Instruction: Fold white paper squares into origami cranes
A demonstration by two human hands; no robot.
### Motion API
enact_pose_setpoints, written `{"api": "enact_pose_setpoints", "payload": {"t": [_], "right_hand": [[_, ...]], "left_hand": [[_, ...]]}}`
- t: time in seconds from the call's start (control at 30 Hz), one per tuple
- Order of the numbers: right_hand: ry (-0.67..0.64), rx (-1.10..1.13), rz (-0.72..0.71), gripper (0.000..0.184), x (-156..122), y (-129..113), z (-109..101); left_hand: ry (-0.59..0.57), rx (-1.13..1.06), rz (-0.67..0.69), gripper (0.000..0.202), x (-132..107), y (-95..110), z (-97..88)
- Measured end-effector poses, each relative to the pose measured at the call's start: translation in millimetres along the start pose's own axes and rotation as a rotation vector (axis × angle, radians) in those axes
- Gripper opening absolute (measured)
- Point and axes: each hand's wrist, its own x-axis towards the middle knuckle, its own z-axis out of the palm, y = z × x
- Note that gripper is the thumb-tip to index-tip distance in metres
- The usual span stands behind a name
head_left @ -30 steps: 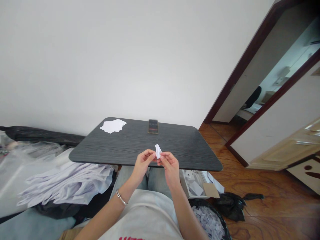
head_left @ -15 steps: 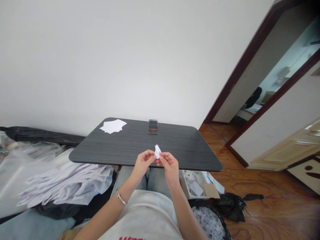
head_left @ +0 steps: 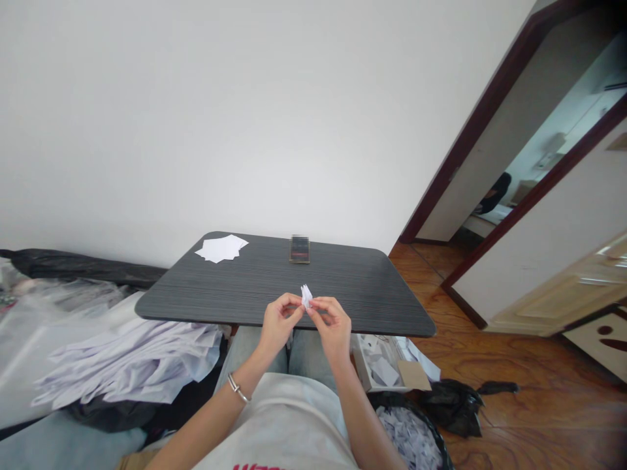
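Observation:
A small piece of folded white paper (head_left: 306, 296) stands between my two hands, its pointed tips facing up, just above the near edge of the dark table (head_left: 245, 277). My left hand (head_left: 279, 320) pinches its left side between thumb and fingertips. On the other side, the thumb and fingers of my right hand (head_left: 334, 324) close on the paper's right lower part. The fingertips cover the bottom of the fold. Several loose white paper sheets (head_left: 221, 249) lie in a pile at the table's far left corner.
A phone-like dark device (head_left: 300, 249) sits at the table's back edge. Right of my legs are a box of paper pieces (head_left: 362, 365) and a black-lined bin of paper scraps (head_left: 409, 434). White cloth (head_left: 132, 362) is heaped at left. A black plastic bag (head_left: 455, 405) lies on the floor.
The folded paper has turned slightly and looks narrower, with its tips leaning left. My right fingers have shifted a little left and up on it. The table items stay put.

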Motion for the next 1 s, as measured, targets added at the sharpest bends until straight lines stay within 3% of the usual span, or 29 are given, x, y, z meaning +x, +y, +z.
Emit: {"api": "enact_pose_setpoints", "payload": {"t": [0.47, 0.73, 1.0], "right_hand": [[0.014, -0.233, -0.29, 0.022, -5, 19, -1], [0.09, -0.161, -0.164, 0.014, -6, 18, 2], [0.038, 0.024, -0.105, 0.006, -5, 16, 0]], "left_hand": [[-0.002, 0.112, 0.084, 0.011, -3, 1, -1.3], [-0.02, 0.218, 0.202, 0.008, -6, 11, 2.4], [-0.017, 0.309, 0.338, 0.007, -10, 19, 1.2]]}}
